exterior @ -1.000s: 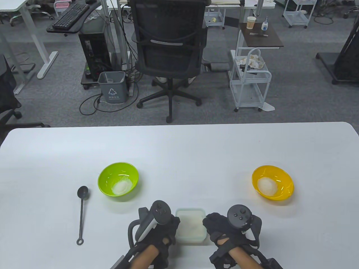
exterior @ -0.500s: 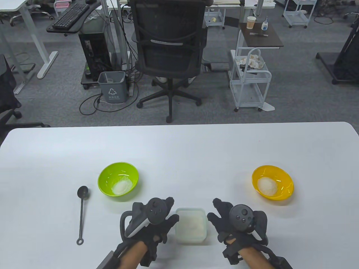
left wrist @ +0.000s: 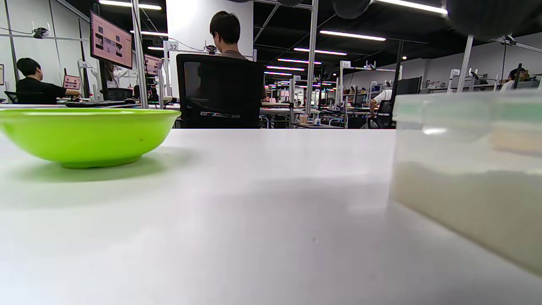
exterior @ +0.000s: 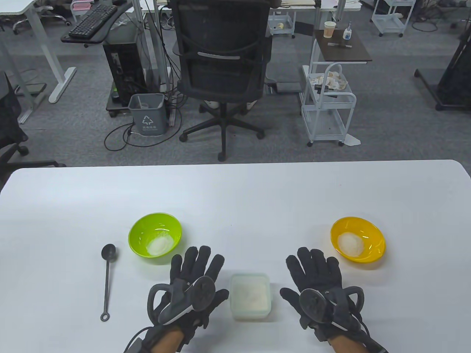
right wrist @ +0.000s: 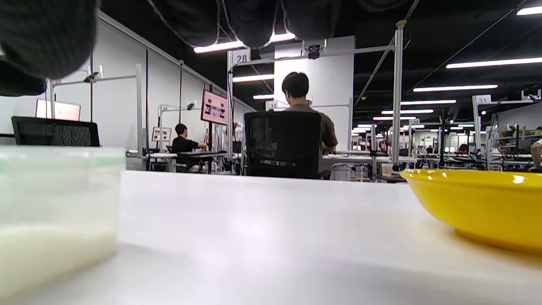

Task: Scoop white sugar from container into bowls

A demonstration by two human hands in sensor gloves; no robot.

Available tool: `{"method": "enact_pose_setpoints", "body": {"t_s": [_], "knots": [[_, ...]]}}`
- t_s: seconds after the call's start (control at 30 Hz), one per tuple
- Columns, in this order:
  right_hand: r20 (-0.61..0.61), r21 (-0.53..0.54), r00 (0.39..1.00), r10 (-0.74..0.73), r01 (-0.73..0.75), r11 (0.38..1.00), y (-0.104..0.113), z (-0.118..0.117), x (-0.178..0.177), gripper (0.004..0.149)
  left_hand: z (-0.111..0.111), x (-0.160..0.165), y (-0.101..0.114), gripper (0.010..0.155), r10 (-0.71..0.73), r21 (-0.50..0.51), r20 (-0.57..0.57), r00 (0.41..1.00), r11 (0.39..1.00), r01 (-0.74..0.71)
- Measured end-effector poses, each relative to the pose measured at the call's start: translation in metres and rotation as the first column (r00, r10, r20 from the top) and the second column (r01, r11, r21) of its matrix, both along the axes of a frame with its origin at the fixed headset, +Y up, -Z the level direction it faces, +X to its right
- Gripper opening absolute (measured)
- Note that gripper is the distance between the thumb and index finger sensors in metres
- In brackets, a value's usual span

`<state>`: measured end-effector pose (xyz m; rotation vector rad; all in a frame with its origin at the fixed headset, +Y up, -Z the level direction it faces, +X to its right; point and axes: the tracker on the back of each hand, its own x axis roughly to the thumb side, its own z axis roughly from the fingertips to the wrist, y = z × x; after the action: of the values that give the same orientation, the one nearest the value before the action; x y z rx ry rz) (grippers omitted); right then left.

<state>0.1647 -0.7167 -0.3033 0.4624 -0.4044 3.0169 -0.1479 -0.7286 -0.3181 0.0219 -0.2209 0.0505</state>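
Left hand: the left hand (exterior: 193,283) lies flat on the table (exterior: 235,191), palm down, fingers spread and pointing away from the person, grasping nothing; it sits just left of the container.
Right hand: the right hand (exterior: 316,283) lies flat the same way, fingers spread, grasping nothing, just right of the container.
Container: the clear square container (exterior: 250,296) stands between the two hands near the table's front edge, apart from both, with white sugar (exterior: 250,294) in it; in the left wrist view its wall (left wrist: 465,169) shows the sugar filling the lower part.
Green bowl: the green bowl (exterior: 155,238) stands beyond the left hand's fingertips, a mound of sugar inside.
Yellow bowl: the yellow bowl (exterior: 357,239) stands beyond and to the right of the right hand, also holding a mound of sugar.
Spoon: a black long-handled spoon (exterior: 107,279) lies on the table left of the green bowl, its bowl end away from the person, touched by neither hand.
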Motion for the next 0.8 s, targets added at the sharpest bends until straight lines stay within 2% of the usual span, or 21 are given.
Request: {"method": "enact_pose_setpoints", "body": {"t_s": [0.3, 0.4, 0.8], "knots": [[0.003, -0.012, 1.0, -0.009, 0.009, 1.0, -0.0018, 0.0026, 0.0015, 0.079, 0.0045, -0.0075, -0.0036, 0.085, 0.046, -0.021, -0.004, 0.999, 0.999, -0.046], [0.003, -0.02, 1.0, -0.028, 0.028, 0.999, -0.0021, 0.0025, 0.0019, 0.079, 0.0061, -0.007, -0.0029, 0.084, 0.06, 0.0, 0.007, 0.998, 0.998, -0.06], [0.012, -0.046, 0.999, -0.043, 0.043, 0.998, -0.0063, 0.003, 0.0021, 0.079, 0.0052, -0.0036, -0.0063, 0.084, 0.045, -0.056, 0.013, 0.999, 0.997, -0.044]]}}
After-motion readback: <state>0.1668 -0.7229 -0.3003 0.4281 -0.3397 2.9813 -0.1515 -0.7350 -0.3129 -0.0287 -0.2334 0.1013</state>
